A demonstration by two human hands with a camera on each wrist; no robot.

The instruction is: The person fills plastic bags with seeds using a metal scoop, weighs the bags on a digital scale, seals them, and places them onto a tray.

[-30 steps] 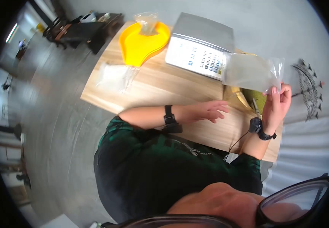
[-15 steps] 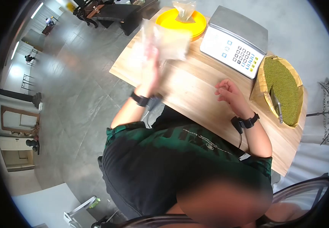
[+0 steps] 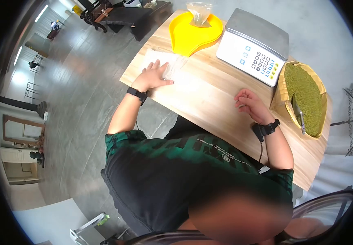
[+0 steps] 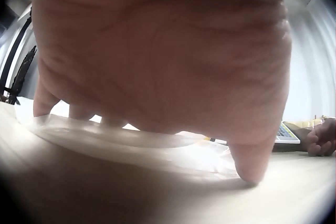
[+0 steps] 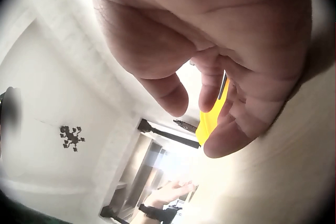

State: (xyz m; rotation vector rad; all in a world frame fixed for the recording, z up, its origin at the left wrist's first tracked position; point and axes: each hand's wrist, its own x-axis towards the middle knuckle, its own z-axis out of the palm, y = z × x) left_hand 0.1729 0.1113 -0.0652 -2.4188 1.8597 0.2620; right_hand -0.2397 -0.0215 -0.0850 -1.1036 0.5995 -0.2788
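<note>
My left hand (image 3: 154, 77) rests with spread fingers on clear plastic bags (image 3: 170, 61) lying flat at the table's left side. Up close in the left wrist view, the fingertips and thumb stand on or beside the thin plastic bag (image 4: 131, 142), the palm arched over it. On the other side, my right hand (image 3: 253, 107) lies by the table's near part with loosely curled fingers and holds nothing. It is nearest to the paper sack (image 3: 280, 96) of small green grains (image 3: 305, 98), in which a metal scoop (image 3: 298, 112) is stuck.
A grey-topped digital scale (image 3: 254, 34) stands at the back of the wooden table (image 3: 209, 98). To its left is a yellow pan (image 3: 180, 34), with a partly filled clear bag (image 3: 201, 18) in it. Thin cables run from the wrist cameras.
My right hand held a clear bag up near the scale at first. Then the left hand carried it left, and now it is down on the table under that hand. The right hand is back, without the bag.
</note>
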